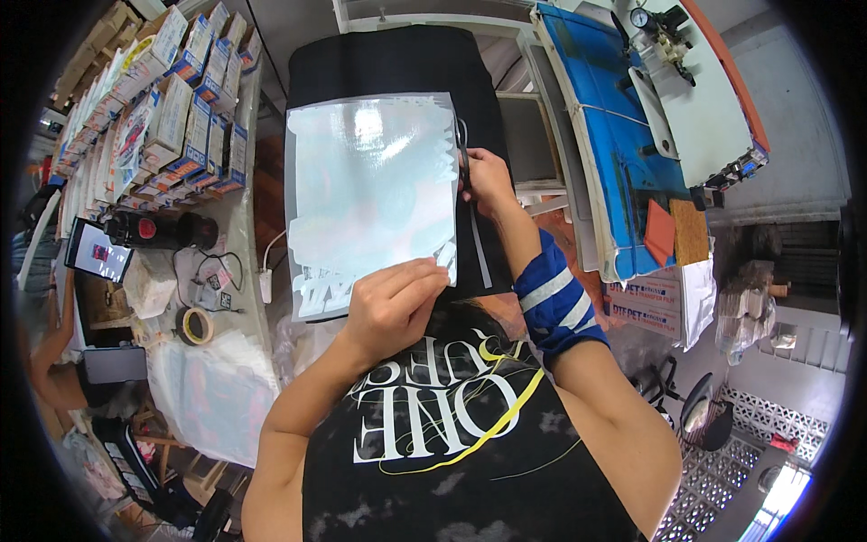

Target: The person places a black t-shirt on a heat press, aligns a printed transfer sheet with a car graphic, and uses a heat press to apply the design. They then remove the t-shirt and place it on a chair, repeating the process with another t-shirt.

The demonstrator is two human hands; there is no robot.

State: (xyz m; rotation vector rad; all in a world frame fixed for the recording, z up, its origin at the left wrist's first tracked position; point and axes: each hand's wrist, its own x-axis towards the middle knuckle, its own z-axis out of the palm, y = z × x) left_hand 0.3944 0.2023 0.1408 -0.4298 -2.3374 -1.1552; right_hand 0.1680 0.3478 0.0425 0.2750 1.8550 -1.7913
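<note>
The left fingers [423, 276] lie together over the five o'clock edge of the glossy, white-coated rectangular film sheet [375, 190] (whether they pinch it, I cannot tell); near three o'clock, the right fingers [480, 159] clamp black-handled scissors [465, 172]. A narrow pale strip [481, 257] lies at four. Underneath spreads black cloth [388, 63]. The sheet looks light, flexible, slippery, easily creased; hold its margins.
</note>
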